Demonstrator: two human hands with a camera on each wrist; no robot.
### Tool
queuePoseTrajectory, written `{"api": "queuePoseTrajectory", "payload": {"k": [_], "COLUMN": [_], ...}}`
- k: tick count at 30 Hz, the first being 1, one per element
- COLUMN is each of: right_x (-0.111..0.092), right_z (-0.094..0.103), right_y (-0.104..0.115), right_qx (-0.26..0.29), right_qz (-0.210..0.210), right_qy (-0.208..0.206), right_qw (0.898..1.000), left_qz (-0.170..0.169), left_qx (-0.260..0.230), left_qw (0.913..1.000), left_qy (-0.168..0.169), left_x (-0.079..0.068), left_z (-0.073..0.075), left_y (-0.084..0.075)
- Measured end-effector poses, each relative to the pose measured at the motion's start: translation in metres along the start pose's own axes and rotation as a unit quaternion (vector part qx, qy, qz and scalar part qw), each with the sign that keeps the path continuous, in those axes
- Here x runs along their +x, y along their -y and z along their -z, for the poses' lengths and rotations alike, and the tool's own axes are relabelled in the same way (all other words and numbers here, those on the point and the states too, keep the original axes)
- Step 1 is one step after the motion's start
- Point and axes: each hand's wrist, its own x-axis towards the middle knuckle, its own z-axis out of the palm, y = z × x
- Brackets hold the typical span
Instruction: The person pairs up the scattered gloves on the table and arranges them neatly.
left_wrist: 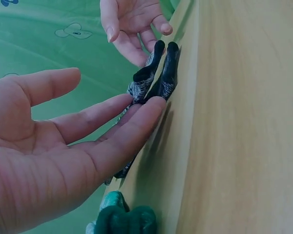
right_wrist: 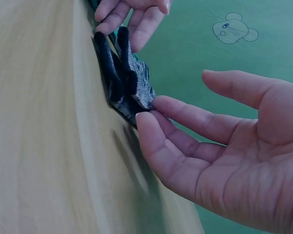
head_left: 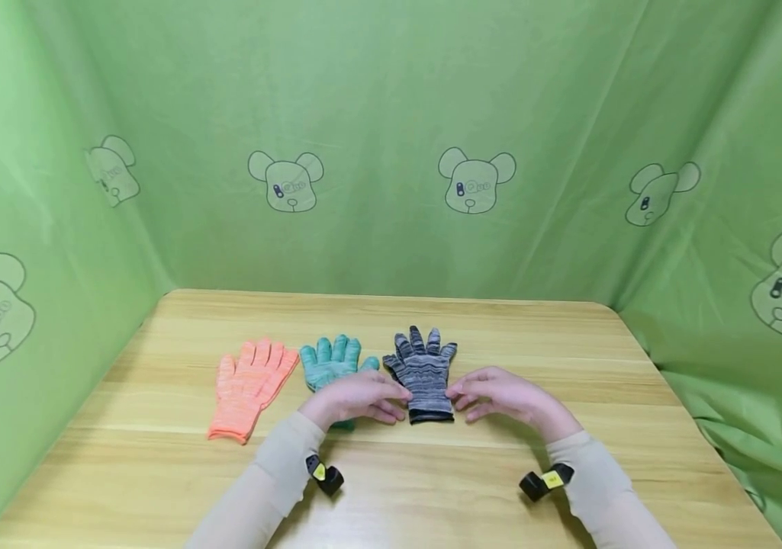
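A dark grey knitted glove [head_left: 428, 381] with a black cuff lies on the table, its fingers pointing away from me. My left hand [head_left: 365, 396] is at its left edge, the fingertips touching or very near the fabric, the thumb apart. On the opposite edge, my right hand [head_left: 503, 398] reaches in the same way with loosely extended fingers. Both wrist views show the grey glove's cuff [left_wrist: 170, 73] gaping slightly, with fingertips beside it. A teal glove [head_left: 329, 367] lies partly hidden under my left hand and wrist. Further left lies an orange glove [head_left: 246, 393].
The gloves lie in a row on a light wood-grain table [head_left: 500, 488]. Green cloth [head_left: 377, 252] printed with mouse-head outlines hangs behind the table and along both sides. Each wrist carries a black strap device [head_left: 325, 476].
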Motion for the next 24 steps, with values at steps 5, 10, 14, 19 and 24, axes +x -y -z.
{"api": "queuePoseTrajectory", "payload": {"k": [5,10,14,19,24], "right_x": [0.0008,0.0020,0.0014,0.0004,0.0011], "right_z": [-0.0004,0.0001,0.0000,-0.0005,-0.0003], "right_y": [-0.0040,-0.0068,-0.0063,-0.0045,-0.0053], "right_qx": [0.011,0.026,0.020,-0.010,-0.023], "right_qz": [0.001,0.005,0.008,0.018,0.012], "right_qy": [0.013,0.007,0.004,0.000,-0.004], "right_qw": [1.000,1.000,1.000,1.000,1.000], "left_qz": [-0.005,-0.013,-0.010,-0.010,-0.008], "left_qx": [0.003,-0.003,0.006,0.039,0.026], "left_qw": [0.9999,0.9999,0.9999,0.9992,0.9996], "left_qy": [0.008,0.009,0.009,0.002,0.000], "left_x": [0.0000,-0.0003,-0.0004,-0.0011,-0.0002], "left_z": [-0.0007,-0.0012,-0.0007,0.0010,0.0004], "left_y": [0.0022,0.0022,0.0022,0.0015,0.0024]}}
